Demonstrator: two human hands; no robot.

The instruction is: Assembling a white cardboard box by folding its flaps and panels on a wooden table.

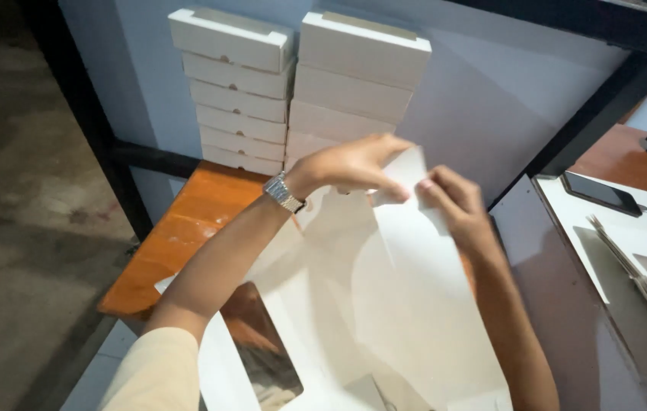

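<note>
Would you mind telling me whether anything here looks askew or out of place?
The left stack of boxes is uneven: its top box sits tilted and shifted, unlike the neater right stack. Nothing looks spilled or damaged.

The person's two forearms are bare from elbow to fingers. The left arm wears a short, pale cream fabric sleeve [157, 369] that ends above the elbow. A silver metal link-band wristwatch [284, 192] sits on the left wrist. The left hand [354, 164] and right hand [453, 202] carry no rings or gloves.

White boxes [300, 84] stacked; dark phone [601, 193].
</note>
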